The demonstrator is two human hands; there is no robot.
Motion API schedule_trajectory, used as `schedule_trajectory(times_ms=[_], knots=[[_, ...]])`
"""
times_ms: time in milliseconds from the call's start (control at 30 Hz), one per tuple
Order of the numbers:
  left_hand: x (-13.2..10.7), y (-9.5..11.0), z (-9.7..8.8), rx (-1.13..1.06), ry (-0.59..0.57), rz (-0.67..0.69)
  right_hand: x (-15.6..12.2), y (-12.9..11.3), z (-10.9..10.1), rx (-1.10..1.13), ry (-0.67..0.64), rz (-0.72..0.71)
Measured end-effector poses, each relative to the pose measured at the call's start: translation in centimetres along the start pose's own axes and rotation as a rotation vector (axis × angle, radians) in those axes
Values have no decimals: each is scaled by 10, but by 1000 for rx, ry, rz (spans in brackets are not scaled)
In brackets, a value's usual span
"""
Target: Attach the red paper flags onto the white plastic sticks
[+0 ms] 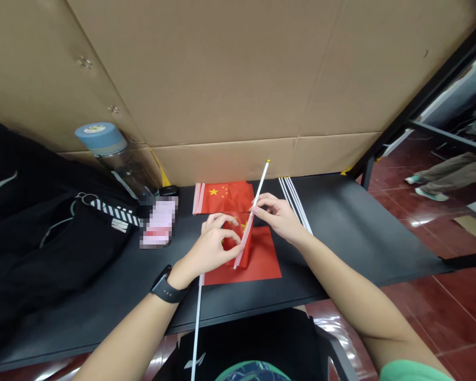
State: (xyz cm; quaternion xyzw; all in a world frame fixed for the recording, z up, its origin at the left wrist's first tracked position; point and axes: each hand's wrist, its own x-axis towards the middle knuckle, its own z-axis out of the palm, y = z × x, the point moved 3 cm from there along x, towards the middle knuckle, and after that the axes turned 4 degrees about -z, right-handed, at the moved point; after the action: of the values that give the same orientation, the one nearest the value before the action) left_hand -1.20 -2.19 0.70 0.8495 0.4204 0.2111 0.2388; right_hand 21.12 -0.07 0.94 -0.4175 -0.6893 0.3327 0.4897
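Note:
My left hand [213, 246] pinches a small red flag [238, 241] with yellow stars by its pale sleeve edge, fingers closed. My right hand [277, 214] grips a thin white stick [259, 185] with a yellow tip, which runs down into that sleeve edge. Both hands work just above a flat red flag [261, 262] on the black table [349, 233]. A second white stick [197, 323] slants from under my left hand down past the table's front edge.
A stack of red flags [224, 197] lies behind my hands, with a bundle of white sticks [295, 203] to the right. A black bag [43, 238] and a blue-capped bottle [110, 153] sit left. A cardboard wall [238, 79] rises behind. Someone's feet [430, 193] show far right.

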Motion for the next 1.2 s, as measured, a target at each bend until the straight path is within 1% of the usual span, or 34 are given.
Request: schedule_trajectory(times_ms=[67,167,300,367,400,500,533,567,667,700,733,767,833,900,1000,1100,1200], knots=[[-1,0,0,17,-1,-7,1,-1,-2,49,53,-29],[-3,-2,2,34,-17,-1,5,-1,-13,115,239,-87],[-4,-4,4,31,-63,14,10,5,-41,155,538,-160],[-4,-4,2,31,-64,13,12,9,-59,159,641,-165],[-4,-5,0,32,-55,11,13,11,-67,135,649,-158],[-4,-6,-9,36,-17,9,17,17,-81,-26,567,-125],[-4,-6,-12,38,-8,6,17,18,-84,-74,565,-128],[-4,-7,-15,40,1,1,17,19,-87,-108,596,-142],[-3,-7,-20,51,29,-2,13,19,-98,-196,800,-186],[-3,-6,-20,55,39,2,11,19,-101,-244,834,-177],[-3,-6,-21,56,49,6,11,18,-103,-307,824,-153],[-3,-5,-21,57,57,9,11,17,-103,-382,767,-117],[-3,-5,-21,54,65,7,13,17,-100,-548,565,-11],[-3,-6,-21,53,66,3,13,23,-91,-717,350,117],[-3,-7,-22,55,64,4,13,37,-75,-925,131,270],[-4,-7,-22,50,63,4,14,53,-66,-1045,20,381],[-5,-6,-22,49,59,13,15,64,-67,-1099,-17,468]])
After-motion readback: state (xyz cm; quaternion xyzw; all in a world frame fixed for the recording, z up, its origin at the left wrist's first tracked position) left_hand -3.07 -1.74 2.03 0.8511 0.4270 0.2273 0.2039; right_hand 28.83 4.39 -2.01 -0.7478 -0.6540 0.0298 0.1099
